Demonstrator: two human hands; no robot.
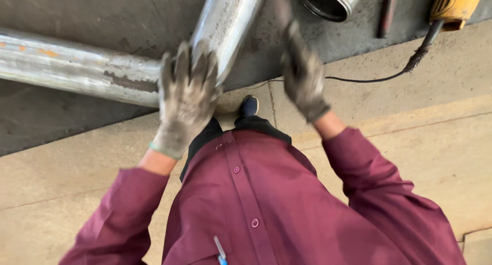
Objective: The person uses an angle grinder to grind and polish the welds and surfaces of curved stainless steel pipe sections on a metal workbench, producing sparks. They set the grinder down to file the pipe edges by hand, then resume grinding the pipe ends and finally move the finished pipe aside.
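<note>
Resting flat and spread on the near end of the slanted steel pipe (228, 19), the gloved left hand (185, 98) grasps nothing, while the blurred right hand (303, 75) beside the pipe looks unreadable; heavy, rigid, slick metal, best cupped underneath.

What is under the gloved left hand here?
The left hand lies flat on a slanted steel pipe, beside a horizontal pipe. The junction beneath the palm is covered.

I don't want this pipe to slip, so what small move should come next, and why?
Probably bring the right hand onto the angled pipe: only the left hand rests on it, near its joint with the long pipe, while the right is lifted and blurred.
</note>
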